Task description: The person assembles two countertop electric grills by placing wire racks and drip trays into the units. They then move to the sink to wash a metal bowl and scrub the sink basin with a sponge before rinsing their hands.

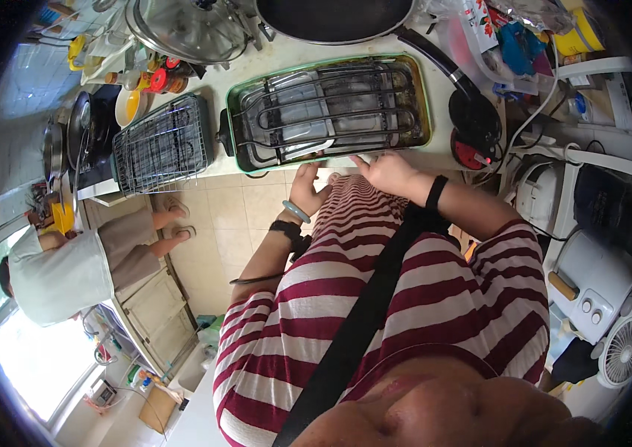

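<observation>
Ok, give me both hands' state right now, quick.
Left hand: open, fingers on the near edge of the green electric grill, holding nothing.
Right hand: open, fingertips at the same grill edge; a grip cannot be told.

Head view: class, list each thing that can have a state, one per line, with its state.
Grill tray: on counter, heating coil bare, rack off.
Wire rack: lying beside tray, overhanging counter edge.
Left hand: open, at tray's near edge.
Right hand: open, fingers on tray's near edge.
Frying pan: empty.
</observation>
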Demonstrator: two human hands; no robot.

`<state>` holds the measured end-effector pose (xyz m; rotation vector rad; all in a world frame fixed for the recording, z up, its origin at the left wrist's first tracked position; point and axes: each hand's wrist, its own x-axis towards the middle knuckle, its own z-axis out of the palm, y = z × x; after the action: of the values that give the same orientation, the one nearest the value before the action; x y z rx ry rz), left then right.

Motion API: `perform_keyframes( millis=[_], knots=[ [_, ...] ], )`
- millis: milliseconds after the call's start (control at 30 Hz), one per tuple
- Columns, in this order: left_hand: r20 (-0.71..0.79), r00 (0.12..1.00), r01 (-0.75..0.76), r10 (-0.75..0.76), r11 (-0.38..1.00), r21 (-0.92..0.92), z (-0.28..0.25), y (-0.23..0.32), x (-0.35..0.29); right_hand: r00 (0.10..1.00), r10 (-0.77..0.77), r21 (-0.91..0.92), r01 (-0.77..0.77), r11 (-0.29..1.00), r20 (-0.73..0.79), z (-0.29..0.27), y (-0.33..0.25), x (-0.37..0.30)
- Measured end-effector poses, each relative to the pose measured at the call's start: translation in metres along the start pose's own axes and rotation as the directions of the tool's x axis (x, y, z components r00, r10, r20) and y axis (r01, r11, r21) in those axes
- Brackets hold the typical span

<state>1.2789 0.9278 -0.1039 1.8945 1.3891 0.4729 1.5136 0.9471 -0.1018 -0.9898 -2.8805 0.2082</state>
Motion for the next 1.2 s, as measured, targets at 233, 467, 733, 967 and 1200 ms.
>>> perform_keyframes(
  millis=[233, 467, 733, 967, 1200],
  knots=[
    [0.185, 0.962, 0.273, -0.201, 0.729, -0.628, 0.013, -0.008, 0.0, 0.933, 0.358, -0.015, -0.358, 0.934, 0.04, 0.025, -0.009, -0.002],
    [0.061, 0.997, -0.037, 0.043, 0.995, -0.098, 0.004, -0.002, 0.002, 0.938, 0.33, 0.105, -0.319, 0.942, -0.106, 0.052, 0.001, -0.019],
    [0.189, 0.963, -0.262, 0.189, 0.815, 0.517, -0.006, -0.011, 0.014, 0.9, 0.303, 0.038, -0.307, 0.951, -0.314, 0.047, 0.007, -0.031],
    [0.107, 0.948, -0.312, 0.3, 0.815, 0.488, -0.002, -0.027, 0.012, 0.846, 0.187, -0.07, -0.254, 0.965, -0.499, 0.037, -0.015, -0.022],
    [0.196, 0.851, -0.507, 0.488, 0.665, 0.548, -0.018, -0.02, 0.021, 0.933, -0.023, -0.082, -0.007, 0.997, -0.359, 0.026, -0.018, -0.047]
  ],
)
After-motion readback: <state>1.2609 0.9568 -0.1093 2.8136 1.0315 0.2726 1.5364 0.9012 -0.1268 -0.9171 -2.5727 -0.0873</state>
